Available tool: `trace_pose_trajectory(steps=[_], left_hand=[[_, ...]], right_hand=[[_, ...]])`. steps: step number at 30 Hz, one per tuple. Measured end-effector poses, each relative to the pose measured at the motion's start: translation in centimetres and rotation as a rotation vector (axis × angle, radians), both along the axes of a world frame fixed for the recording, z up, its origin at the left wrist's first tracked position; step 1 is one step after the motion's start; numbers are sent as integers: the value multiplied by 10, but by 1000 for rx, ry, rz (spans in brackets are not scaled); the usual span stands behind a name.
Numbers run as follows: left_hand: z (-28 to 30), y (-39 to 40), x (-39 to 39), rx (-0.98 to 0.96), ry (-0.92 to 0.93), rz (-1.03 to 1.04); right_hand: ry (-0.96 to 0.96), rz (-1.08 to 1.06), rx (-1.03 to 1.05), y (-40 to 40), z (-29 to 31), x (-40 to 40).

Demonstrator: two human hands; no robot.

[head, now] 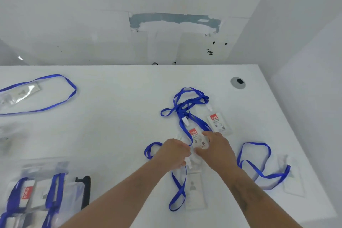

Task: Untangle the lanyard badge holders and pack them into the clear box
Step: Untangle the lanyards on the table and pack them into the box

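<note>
A tangle of blue lanyards (187, 105) lies on the white table (120, 120), with two clear badge holders carrying red labels; one badge holder (218, 123) sits to the right. My left hand (173, 153) pinches a white clip and lanyard at the tangle's near end. My right hand (215, 147) grips the middle badge holder (196, 138). Another badge holder (194, 192) with a blue loop lies below my hands. The clear box (39, 196) at the bottom left holds several packed lanyards.
A loose lanyard with a clear holder (294, 176) lies at the right table edge. Another lanyard loop (55, 96) with a clear bag lies at the far left. A black object (85, 190) stands beside the box. A cable grommet (238, 82) sits far right.
</note>
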State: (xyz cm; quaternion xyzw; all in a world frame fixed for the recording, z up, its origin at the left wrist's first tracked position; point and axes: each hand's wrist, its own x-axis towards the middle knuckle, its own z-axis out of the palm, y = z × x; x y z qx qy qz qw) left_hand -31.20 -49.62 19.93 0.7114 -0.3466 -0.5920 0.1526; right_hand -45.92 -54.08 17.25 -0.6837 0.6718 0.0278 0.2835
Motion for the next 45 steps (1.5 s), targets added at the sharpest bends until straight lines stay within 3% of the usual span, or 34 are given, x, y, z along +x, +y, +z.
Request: trace_pose_trajectory(steps=[4,6,8,10,15,20,27,30,33,36,40,45], left_hand=[[-4,-20,-20,-1,-178,-271],[-16,-23,-22,34,-123,-153],[-26,-25,-24,101,14,143],[-29,-23,-23,45,27,303],[-17,-24,-16,69,13,295],[18,-15,8,-3,17,348],[71,11,56,-121,497,529],[87,20,78,-235,559,643],[104,23,98,-323,526,658],[120,30,120,-372,516,601],[137,38,135,-373,532,515],[148,42,143,-477,448,651]], right_hand=[[105,65,-26,-7,-12,0],[107,73,-31,-9,-16,-2],[48,41,-26,-11,-16,-6],[-85,-62,22,-16,-10,-10],[-489,-414,379,-21,19,-14],[-823,-537,587,-11,49,-12],[-1171,-546,638,9,88,34],[-1035,-347,508,21,106,53],[-831,-276,100,25,112,56],[-779,-223,-206,30,113,63],[-704,1,-238,31,111,92],[-582,244,-180,45,125,118]])
